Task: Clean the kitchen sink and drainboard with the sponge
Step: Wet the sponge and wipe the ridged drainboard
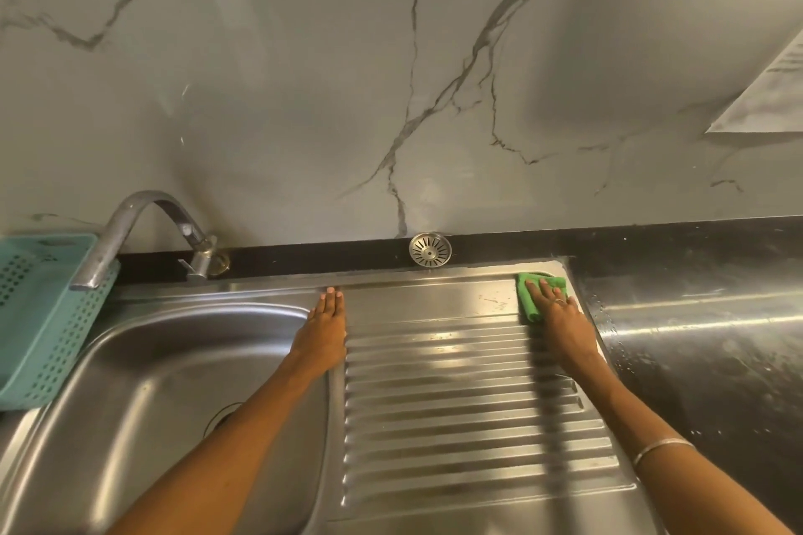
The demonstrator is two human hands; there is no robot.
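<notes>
Marble-look wall (304, 78) w/ grey veins is filling the upper half of the head view; a black worktop (695, 356) is running along below it, streaked w/ glare at right. Stainless sink (143, 395) is sitting lower left, smooth curved basin; its ribbed drainboard (469, 404) is taking up centre frame, w/ parallel pressed ridges and a flat strip at the back.

Right hand (560, 317) is lying flat, fingers straight, pressing the green sponge (532, 295) onto the drainboard's back right corner. It's looking thin and soft, more cloth-like than blocky. Left hand (326, 330) is resting open, fingers together, on the rim btwn basin and drainboard, holding nothing, prob. bracing.

Judgement: corner scrubbing is underway, most of the ridges and the basin still to do. Best to keep the palm flat, work along the grooves not across, then push residue toward the basin.

Also in view: curved metal tap (143, 230), round strainer (430, 248) leaning against the wall, perforated teal basket (48, 317) at left edge.
</notes>
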